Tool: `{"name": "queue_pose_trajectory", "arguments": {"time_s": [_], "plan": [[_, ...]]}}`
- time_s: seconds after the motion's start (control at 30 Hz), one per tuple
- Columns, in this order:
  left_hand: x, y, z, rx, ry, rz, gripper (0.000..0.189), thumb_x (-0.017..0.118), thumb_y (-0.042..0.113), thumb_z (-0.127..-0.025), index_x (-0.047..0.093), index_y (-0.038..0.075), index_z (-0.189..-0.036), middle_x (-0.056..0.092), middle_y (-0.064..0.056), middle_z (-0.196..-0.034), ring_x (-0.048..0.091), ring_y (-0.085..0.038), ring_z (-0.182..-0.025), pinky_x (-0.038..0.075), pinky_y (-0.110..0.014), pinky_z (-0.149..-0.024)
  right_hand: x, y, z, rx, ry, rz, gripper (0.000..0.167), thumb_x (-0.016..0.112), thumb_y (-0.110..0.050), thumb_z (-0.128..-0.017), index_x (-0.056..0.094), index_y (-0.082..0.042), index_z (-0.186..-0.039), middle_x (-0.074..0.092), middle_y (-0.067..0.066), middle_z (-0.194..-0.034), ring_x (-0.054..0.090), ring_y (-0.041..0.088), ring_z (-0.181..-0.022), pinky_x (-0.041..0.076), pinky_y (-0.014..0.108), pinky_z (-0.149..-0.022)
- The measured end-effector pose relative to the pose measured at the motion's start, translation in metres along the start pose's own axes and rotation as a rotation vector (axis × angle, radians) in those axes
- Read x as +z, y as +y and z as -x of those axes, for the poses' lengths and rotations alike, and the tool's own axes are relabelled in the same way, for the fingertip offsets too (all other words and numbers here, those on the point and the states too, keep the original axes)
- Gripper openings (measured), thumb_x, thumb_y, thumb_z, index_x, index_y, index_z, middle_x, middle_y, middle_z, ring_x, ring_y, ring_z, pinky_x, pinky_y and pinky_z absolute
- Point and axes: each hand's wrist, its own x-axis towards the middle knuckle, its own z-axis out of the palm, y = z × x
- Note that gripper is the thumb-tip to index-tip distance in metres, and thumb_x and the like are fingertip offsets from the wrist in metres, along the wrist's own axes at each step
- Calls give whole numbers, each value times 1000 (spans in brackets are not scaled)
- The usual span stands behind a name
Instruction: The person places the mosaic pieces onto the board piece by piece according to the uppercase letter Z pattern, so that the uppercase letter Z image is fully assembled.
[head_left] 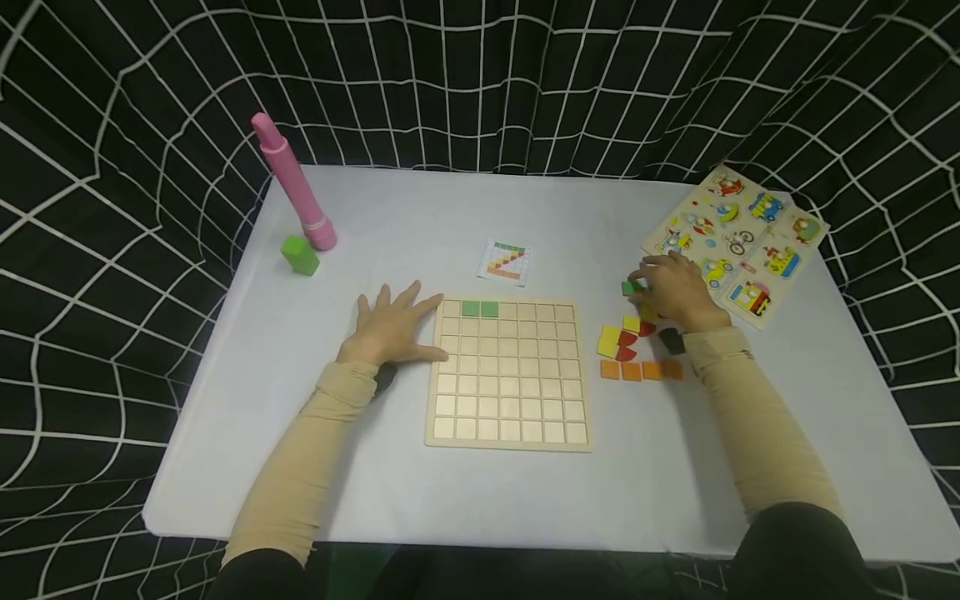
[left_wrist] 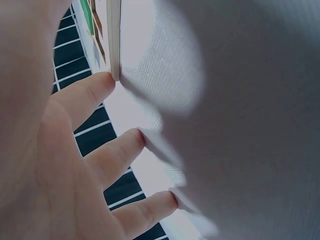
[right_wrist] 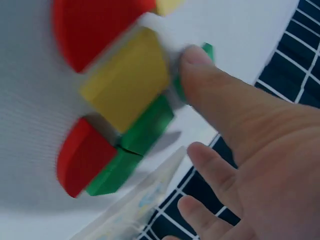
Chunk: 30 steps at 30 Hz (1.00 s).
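Left hand (head_left: 390,332) lay spread wide at the left edge of the grid board (head_left: 509,387). Right hand (head_left: 675,288), right of board, thumbed a green tile (head_left: 627,288); grip couldn't be told. Judged best: edge pinch, board steadied.

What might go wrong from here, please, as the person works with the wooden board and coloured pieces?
The left hand touches the edge of the wooden board; a push might shift it and disturb the two green tiles in its top row.

The right hand works at a green piece near a yellow piece, so its fingers could knock that piece out of place.
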Motion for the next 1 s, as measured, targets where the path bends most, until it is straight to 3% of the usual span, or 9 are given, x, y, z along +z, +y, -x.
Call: {"name": "queue_pose_trajectory", "arguments": {"time_s": [0.17, 0.33, 0.5, 0.67, 1.0], "plan": [[1, 1, -1, 17, 8, 8, 104, 71, 73, -81, 25, 32, -165, 11, -11, -176, 6, -59, -156, 5, -82, -121, 5, 3, 2, 14, -9, -33, 32, 74, -17, -96, 72, 2, -121, 43, 31, -157, 26, 58, -150, 18, 70, -126], [0, 0, -2, 13, 9, -9, 104, 71, 73, -82, 24, 32, -165, 11, -10, -176, 7, -59, -157, 6, -81, -121, 6, -2, 2, -36, 35, -81, 31, 71, -15, -97, 70, 4, -122, 45, 30, -156, 25, 55, -152, 14, 69, -128], [-3, 1, 0, 7, 5, 2, 104, 71, 73, -82, 24, 33, -165, 11, -10, -176, 6, -59, -157, 6, -81, -121, 1, -26, -1, -109, 56, -81, 33, 73, -16, -96, 69, 3, -122, 47, 29, -155, 28, 53, -152, 17, 65, -129], [-3, 2, -1, 8, 6, 11, 103, 72, 72, -82, 25, 33, -165, 11, -10, -177, 6, -59, -157, 5, -82, -121, -5, -54, -5, -155, 22, -88, 35, 74, -18, -95, 69, 3, -124, 47, 28, -155, 29, 53, -152, 19, 64, -129], [-5, 2, 3, -1, 3, 30, 103, 74, 70, -81, 27, 32, -165, 12, -10, -176, 7, -59, -157, 4, -82, -121, 6, -113, -15, -348, 30, -42, 36, 78, -26, -93, 74, 1, -117, 58, 24, -148, 41, 50, -147, 29, 65, -125]]}}
